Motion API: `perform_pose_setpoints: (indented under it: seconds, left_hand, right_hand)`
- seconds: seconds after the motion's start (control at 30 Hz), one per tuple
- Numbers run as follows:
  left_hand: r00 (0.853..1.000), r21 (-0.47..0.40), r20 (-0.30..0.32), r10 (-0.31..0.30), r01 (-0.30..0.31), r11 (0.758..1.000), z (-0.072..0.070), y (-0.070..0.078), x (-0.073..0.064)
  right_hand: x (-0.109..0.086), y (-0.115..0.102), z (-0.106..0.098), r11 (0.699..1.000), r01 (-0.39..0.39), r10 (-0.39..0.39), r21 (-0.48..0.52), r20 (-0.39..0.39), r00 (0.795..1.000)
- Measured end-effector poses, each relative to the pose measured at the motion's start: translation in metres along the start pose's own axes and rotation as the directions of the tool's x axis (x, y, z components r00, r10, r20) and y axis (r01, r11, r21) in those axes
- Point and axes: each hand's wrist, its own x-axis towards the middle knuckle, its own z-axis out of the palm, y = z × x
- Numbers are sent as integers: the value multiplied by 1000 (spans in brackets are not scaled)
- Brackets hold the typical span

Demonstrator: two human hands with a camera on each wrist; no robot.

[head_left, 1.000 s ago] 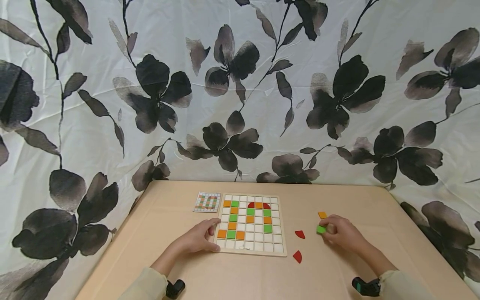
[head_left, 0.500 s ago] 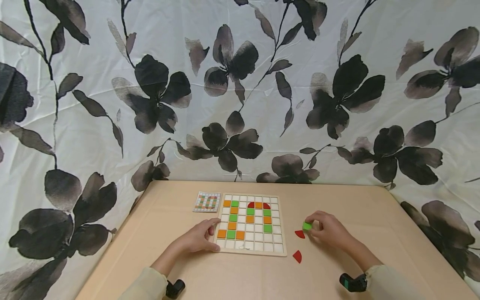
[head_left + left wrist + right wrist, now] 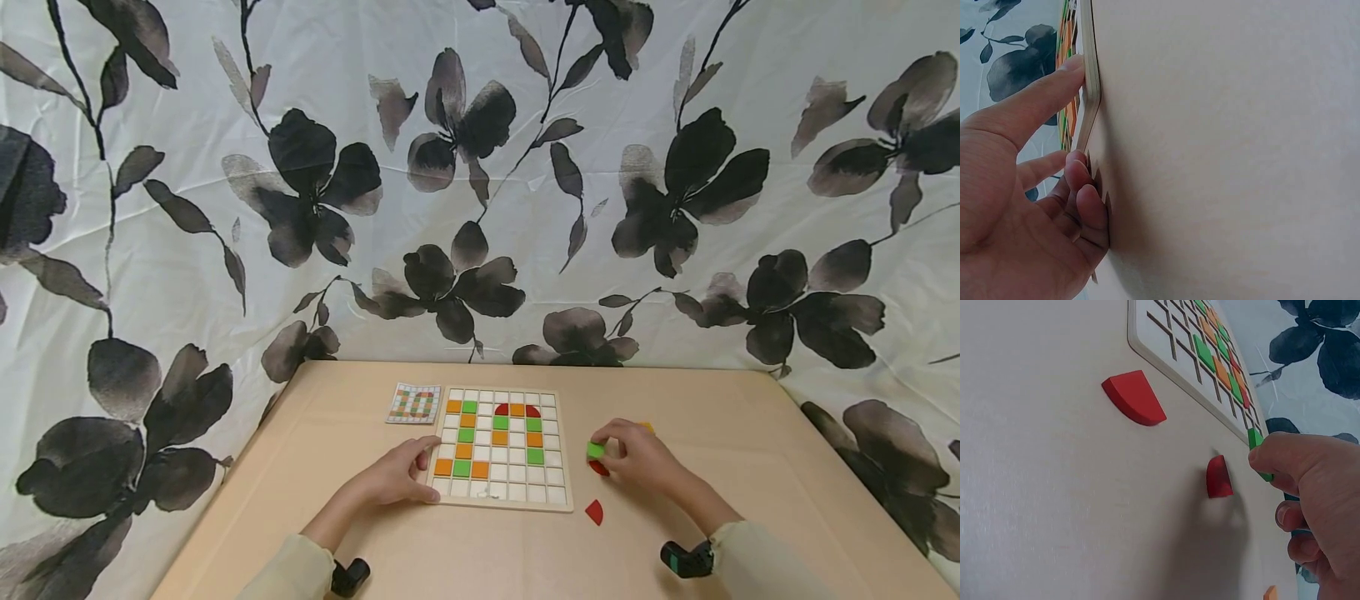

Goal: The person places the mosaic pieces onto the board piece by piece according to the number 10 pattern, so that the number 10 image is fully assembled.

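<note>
My right hand [image 3: 637, 457] pinches a green square tile [image 3: 596, 451] between thumb and fingers, just right of the board. In the right wrist view the tile stands on edge in the fingertips, above the table. Under that hand lies a red quarter-round piece [image 3: 1219, 477], partly covered by it in the head view. My left hand [image 3: 393, 475] holds the left edge of a white grid board [image 3: 517, 475], thumb near its front corner. Orange and green squares and two red quarter-rounds sit in the board's cells. In the left wrist view the thumb presses the wooden rim [image 3: 1090, 75].
A second red quarter-round [image 3: 595, 512] lies nearer the front, right of the board. Behind the right hand an orange tile [image 3: 647, 427] shows in part. A small pattern card [image 3: 414, 404] lies by the board's back left corner. A floral cloth [image 3: 480, 208] hangs behind the table.
My right hand has lifted the green tile from beside the orange one and carried it left, over the red quarter-round and near the board. My left hand stays on the board's edge.
</note>
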Motion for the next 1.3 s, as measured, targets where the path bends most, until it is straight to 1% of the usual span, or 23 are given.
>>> perform_pose_setpoints:
  seconds: [0.17,0.4,0.63,0.8,1.03,1.3]
  left_hand:
    - [1000,-5,0,-4,4,1000,0,1,-1]
    - [1000,-10,1,-6,6,1000,0,2,-2]
    - [1000,-14,1,-15,15,1000,0,2,-2]
    - [1000,-15,4,-19,19,1000,0,3,-1]
    - [1000,-11,2,-7,7,1000,0,3,0]
    - [1000,-11,-2,-12,12,1000,0,4,1]
  right_hand:
    - [5,-7,6,1000,-27,27,-2,15,1000]
    - [11,-17,12,1000,2,-1,-12,38,999]
    - [16,-26,18,1000,13,-13,2,55,998]
    - [19,-33,20,999,35,-36,15,55,998]
    - [26,-41,27,999,10,-12,33,64,998]
    - [34,-48,35,998,57,-58,23,65,996]
